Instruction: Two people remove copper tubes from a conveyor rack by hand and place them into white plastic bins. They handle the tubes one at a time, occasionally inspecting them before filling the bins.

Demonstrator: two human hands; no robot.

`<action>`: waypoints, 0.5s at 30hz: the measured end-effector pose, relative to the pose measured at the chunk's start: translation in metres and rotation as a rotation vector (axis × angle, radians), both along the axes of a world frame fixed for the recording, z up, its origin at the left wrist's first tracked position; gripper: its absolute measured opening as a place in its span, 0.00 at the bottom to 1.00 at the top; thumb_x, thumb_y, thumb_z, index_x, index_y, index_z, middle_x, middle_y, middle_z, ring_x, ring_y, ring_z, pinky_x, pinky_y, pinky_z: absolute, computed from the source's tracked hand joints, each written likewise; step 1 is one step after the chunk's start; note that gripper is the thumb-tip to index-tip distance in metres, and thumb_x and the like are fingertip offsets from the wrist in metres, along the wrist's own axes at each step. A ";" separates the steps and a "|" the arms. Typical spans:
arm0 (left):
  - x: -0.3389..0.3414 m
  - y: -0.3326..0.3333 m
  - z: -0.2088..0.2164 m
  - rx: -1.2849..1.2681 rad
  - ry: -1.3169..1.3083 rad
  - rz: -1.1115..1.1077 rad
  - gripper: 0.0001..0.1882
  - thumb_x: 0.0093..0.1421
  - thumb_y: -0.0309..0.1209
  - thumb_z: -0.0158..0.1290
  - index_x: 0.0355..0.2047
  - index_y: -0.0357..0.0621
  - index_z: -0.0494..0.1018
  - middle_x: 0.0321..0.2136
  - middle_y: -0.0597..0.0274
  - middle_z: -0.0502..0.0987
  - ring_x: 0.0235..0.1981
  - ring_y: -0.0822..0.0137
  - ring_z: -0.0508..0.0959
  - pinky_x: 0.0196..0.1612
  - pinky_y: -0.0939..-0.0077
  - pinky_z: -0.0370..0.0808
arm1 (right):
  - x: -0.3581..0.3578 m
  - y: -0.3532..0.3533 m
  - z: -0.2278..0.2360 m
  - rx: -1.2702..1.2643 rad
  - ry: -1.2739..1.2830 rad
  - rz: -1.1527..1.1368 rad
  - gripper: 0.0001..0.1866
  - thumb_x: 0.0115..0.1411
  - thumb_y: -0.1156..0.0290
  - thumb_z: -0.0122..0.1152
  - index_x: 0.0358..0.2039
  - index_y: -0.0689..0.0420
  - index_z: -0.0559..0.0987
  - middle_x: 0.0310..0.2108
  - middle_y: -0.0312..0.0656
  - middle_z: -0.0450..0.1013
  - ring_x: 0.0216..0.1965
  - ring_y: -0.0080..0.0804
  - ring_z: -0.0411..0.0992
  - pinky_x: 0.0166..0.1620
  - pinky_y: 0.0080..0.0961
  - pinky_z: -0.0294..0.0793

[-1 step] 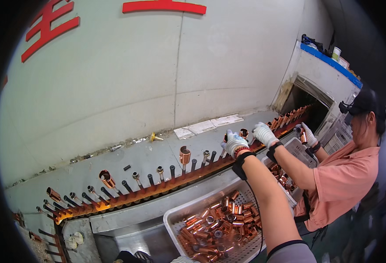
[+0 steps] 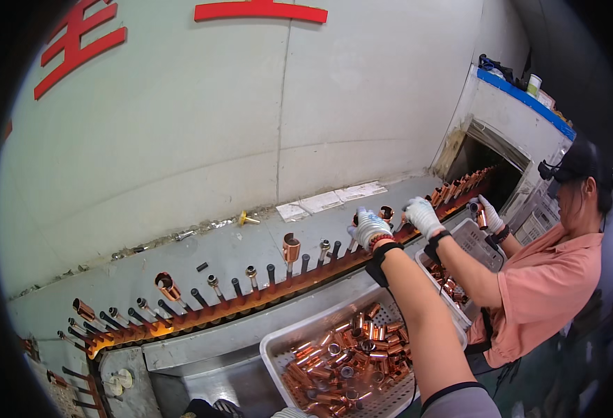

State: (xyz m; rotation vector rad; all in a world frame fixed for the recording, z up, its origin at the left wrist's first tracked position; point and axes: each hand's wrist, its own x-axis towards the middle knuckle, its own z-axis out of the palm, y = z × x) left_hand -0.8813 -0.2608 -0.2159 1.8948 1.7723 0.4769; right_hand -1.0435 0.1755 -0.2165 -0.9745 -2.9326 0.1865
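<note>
My right hand point(image 2: 372, 228), in a white knitted glove, reaches out to the peg line. Its fingers are curled closed around a copper pipe fitting point(image 2: 386, 213), whose round open end shows just past the glove; the fingertips are partly hidden. Only a bit of white glove, my left hand point(image 2: 292, 413), shows at the bottom edge, its fingers out of sight. Below my right forearm, a white plastic basket point(image 2: 271, 352) holds many loose copper fittings point(image 2: 348, 355). Along the line stand dark upright pegs point(image 2: 271, 273), some capped with metal tips, a few carrying copper fittings point(image 2: 291, 247).
At my right a co-worker point(image 2: 550, 279) in a pink shirt has one gloved hand point(image 2: 423, 217) close to mine, the other holding a copper fitting point(image 2: 483, 219). A second basket point(image 2: 484, 244) stands before them. The peg line runs into a wall opening point(image 2: 477, 157).
The pegs with their fittings have shifted slightly to the left along the line. My right hand has drifted a little left with them.
</note>
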 end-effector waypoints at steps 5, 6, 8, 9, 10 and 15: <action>0.010 0.003 0.008 -0.083 0.030 -0.022 0.26 0.56 0.45 0.52 0.47 0.36 0.71 0.29 0.48 0.78 0.28 0.49 0.78 0.34 0.57 0.74 | -0.014 -0.014 0.007 -0.153 -0.017 0.161 0.23 0.51 0.64 0.62 0.47 0.60 0.74 0.46 0.55 0.75 0.50 0.51 0.73 0.52 0.37 0.72; 0.012 0.001 0.009 -0.088 0.030 -0.011 0.26 0.56 0.45 0.52 0.47 0.36 0.71 0.29 0.48 0.78 0.28 0.49 0.78 0.34 0.57 0.74 | -0.013 -0.029 0.012 -0.181 -0.029 0.190 0.23 0.50 0.64 0.62 0.47 0.59 0.74 0.46 0.54 0.75 0.49 0.51 0.73 0.52 0.36 0.72; 0.019 0.001 0.010 -0.082 0.045 -0.035 0.26 0.56 0.46 0.52 0.47 0.36 0.71 0.29 0.49 0.78 0.28 0.49 0.78 0.34 0.57 0.75 | -0.002 -0.036 -0.004 -0.188 0.097 0.238 0.23 0.51 0.63 0.63 0.47 0.58 0.74 0.46 0.53 0.74 0.50 0.50 0.72 0.53 0.37 0.72; 0.022 -0.001 0.008 -0.082 0.045 -0.037 0.26 0.56 0.46 0.52 0.47 0.36 0.71 0.29 0.49 0.78 0.28 0.49 0.78 0.34 0.57 0.75 | 0.005 -0.044 -0.013 -0.170 0.168 0.262 0.23 0.52 0.63 0.63 0.47 0.57 0.74 0.46 0.53 0.74 0.50 0.50 0.72 0.53 0.37 0.71; 0.026 -0.004 0.004 -0.025 0.039 -0.027 0.26 0.56 0.46 0.52 0.46 0.37 0.71 0.29 0.49 0.78 0.28 0.49 0.78 0.34 0.58 0.75 | 0.013 -0.060 -0.018 -0.112 0.228 0.281 0.21 0.53 0.63 0.62 0.46 0.57 0.74 0.45 0.53 0.73 0.49 0.50 0.72 0.52 0.40 0.71; 0.035 -0.015 0.014 -0.029 0.008 0.000 0.25 0.55 0.46 0.53 0.44 0.38 0.72 0.27 0.51 0.78 0.28 0.51 0.78 0.34 0.58 0.75 | 0.074 -0.142 -0.006 0.119 0.050 0.786 0.15 0.54 0.64 0.59 0.41 0.55 0.71 0.40 0.49 0.71 0.37 0.51 0.74 0.37 0.45 0.75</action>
